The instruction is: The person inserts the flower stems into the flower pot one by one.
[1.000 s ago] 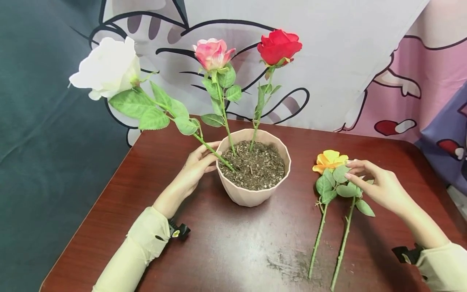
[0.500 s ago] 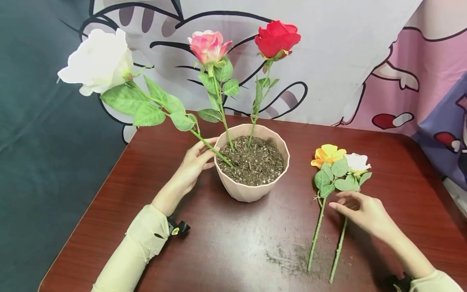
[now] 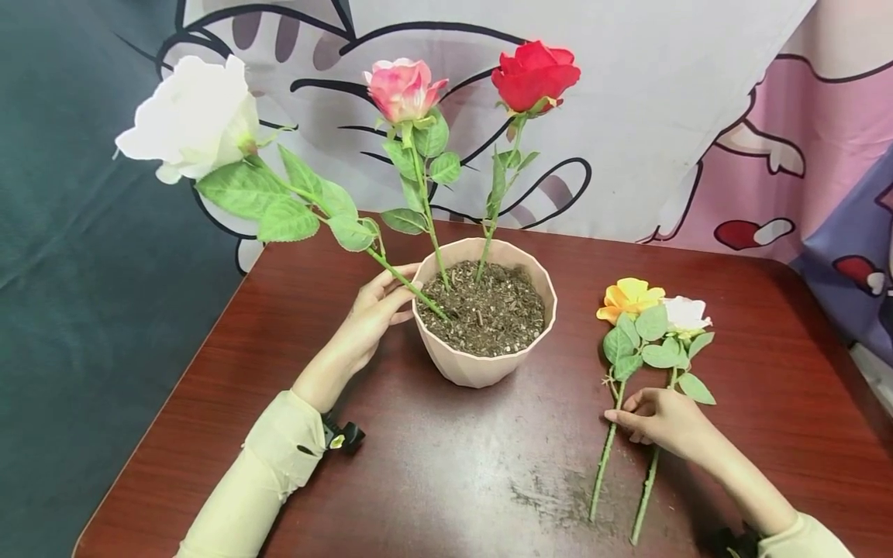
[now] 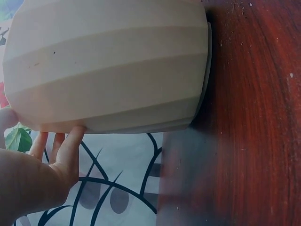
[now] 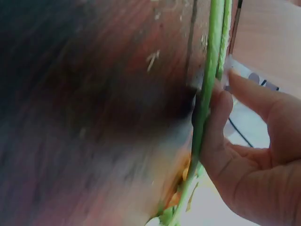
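Head view: left hand (image 3: pixel 370 319) near straight-fingered against pot (image 3: pixel 478 372); right hand (image 3: pixel 671 423) — thumb at yellow rose's stem (image 3: pixel 605 457), pinched or not, can't tell.

- table (image 3: pixel 418 496): wood-grain look, glossy, one smeared dull patch
- pot (image 3: pixel 481 372): plastic-looking, matt, smooth flat facets
- soil (image 3: pixel 488 322): rough, crumbly, bits mixed in
- yellow rose (image 3: pixel 630 297): cloth-like petals, matt
- leaves (image 3: pixel 618 344): cloth-like, matt, veined
- stems (image 3: pixel 603 465): plastic-looking, small bumps
- backdrop (image 3: pixel 663 116): printed cloth, matt, soft folds
- sleeves (image 3: pixel 237 480): matt cloth, creased
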`<state>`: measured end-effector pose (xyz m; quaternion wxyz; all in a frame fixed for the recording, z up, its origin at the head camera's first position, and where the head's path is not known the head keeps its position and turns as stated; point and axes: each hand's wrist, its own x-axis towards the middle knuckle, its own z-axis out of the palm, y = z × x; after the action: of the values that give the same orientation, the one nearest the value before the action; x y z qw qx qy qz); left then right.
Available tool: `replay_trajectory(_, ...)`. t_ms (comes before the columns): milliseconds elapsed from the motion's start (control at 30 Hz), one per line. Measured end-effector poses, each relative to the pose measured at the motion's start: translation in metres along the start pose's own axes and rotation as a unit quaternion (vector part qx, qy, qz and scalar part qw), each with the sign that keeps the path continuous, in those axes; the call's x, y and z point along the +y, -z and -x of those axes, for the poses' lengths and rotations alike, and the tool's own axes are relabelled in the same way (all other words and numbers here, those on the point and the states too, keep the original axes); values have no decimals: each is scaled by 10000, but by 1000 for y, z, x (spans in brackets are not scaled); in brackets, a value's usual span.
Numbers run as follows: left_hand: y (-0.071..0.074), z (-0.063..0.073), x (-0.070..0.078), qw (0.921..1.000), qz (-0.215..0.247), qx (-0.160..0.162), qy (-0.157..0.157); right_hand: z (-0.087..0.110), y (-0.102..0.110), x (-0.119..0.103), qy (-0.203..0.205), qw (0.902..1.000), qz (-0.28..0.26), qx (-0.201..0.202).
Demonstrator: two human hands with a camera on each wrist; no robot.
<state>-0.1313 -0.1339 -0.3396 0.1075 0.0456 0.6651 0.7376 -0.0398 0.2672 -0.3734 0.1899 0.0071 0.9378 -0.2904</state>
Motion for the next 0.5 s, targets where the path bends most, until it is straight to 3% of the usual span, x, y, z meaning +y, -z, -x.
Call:
replay_trajectory(100, 0, 0, 0, 10000, -13, 3, 31, 1, -2, -3, 2, 9999, 74, 119)
replay_trajectory(333, 0, 0, 2, 9999, 13, 45, 103, 0, -2, 1, -74, 9995, -300, 65)
replay_trajectory(500, -1, 0, 2, 9999, 105, 30, 120, -2, -1, 6, -36, 9930, -1171, -140)
